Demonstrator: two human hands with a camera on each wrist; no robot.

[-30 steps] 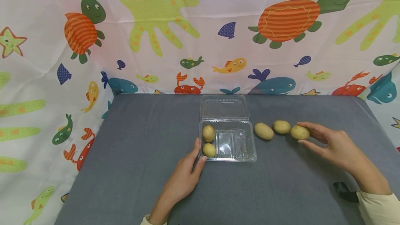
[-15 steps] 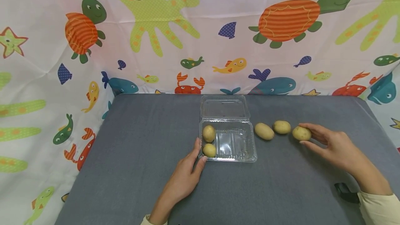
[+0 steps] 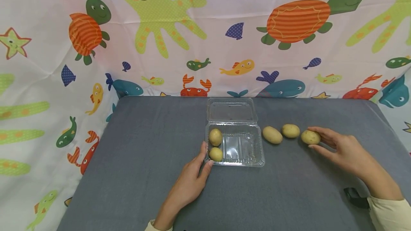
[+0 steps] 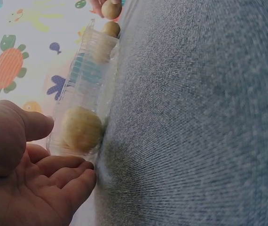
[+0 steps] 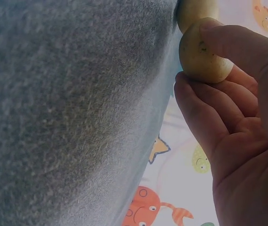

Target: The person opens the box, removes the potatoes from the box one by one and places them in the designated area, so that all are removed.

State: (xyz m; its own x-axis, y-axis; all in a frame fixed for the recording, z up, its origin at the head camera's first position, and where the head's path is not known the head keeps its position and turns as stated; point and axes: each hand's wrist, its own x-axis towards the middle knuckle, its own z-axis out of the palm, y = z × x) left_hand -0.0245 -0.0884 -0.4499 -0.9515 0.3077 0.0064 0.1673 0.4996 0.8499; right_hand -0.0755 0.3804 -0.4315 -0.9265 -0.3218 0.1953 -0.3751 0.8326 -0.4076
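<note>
A clear plastic clamshell container (image 3: 245,149) sits on the table with its lid (image 3: 232,110) tipped back. Two potatoes lie at its left side, one behind (image 3: 215,137) and one in front (image 3: 216,154). My left hand (image 3: 192,179) rests at the container's front left corner, fingers along its left wall and thumb at the front edge. Fairly straight fingers (image 4: 77,181) show there in the left wrist view. Over to the right, my right hand (image 3: 343,150) pinches a potato (image 3: 310,137) between thumb and fingers. In the right wrist view, the thumb lies on this potato (image 5: 202,59).
Two more potatoes, one beside the container (image 3: 272,135) and one farther right (image 3: 290,131), lie between it and my right hand. A grey cloth (image 3: 154,134) covers the table. Behind stands a curtain (image 3: 215,20) printed with sea animals.
My right hand has shifted slightly right with its potato, widening the small gap to the neighbouring potato. The left hand stays at the container's corner. The head view has drifted slightly.
</note>
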